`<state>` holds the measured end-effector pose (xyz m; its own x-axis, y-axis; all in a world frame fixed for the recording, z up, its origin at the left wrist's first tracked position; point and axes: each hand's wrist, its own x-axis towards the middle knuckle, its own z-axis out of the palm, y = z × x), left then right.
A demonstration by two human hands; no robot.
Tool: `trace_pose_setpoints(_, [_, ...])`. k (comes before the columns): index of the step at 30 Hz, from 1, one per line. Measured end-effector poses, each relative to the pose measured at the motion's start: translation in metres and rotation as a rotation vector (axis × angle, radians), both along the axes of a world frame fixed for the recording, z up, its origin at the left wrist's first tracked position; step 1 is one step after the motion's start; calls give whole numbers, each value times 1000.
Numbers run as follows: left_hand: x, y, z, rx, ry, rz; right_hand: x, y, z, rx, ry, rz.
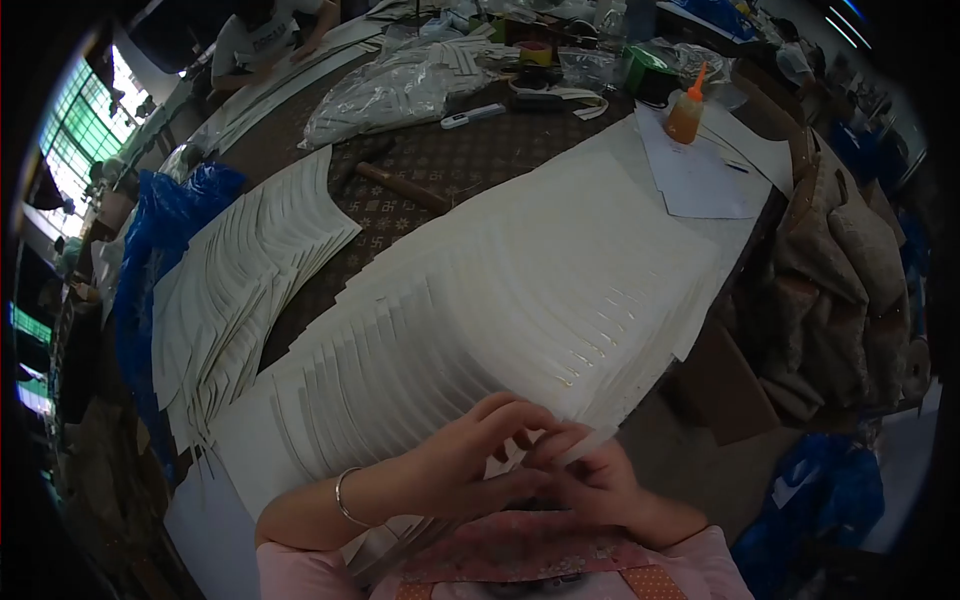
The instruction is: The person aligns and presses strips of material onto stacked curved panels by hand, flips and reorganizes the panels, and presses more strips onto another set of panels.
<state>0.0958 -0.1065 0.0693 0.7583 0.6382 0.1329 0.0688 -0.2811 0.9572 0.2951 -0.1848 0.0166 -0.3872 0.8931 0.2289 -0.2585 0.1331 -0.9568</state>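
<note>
At the tabletop's (400, 185) near edge, the right hand (603, 480) grasps a pale strip (592, 445) in its fingers; the left hand (490, 440) curls close beside it, its grip unclear. Overlapping white strips (530, 270) fan out beyond, and an orange bottle (684, 122) stands toward the right edge.

I can read no words from here: the lettering (272, 41) on a white shirt (236, 52) beyond the table's far-left edge blurs. The brown tablecloth (470, 150) repeats hooked-cross signs (385, 206).
</note>
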Motion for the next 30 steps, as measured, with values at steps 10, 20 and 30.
trace_pose_setpoints(10, [-63, 65, -2, -177, 504, 107, 46, 7, 7, -97, -110, -362])
trace_pose_setpoints(20, [-47, 147, -44, -458, 126, 586, 17, 33, -4, 31, -656, -390])
trace_pose_setpoints(30, [-31, 162, -53, -21, 443, 567, 8, 46, -4, 124, -755, -421])
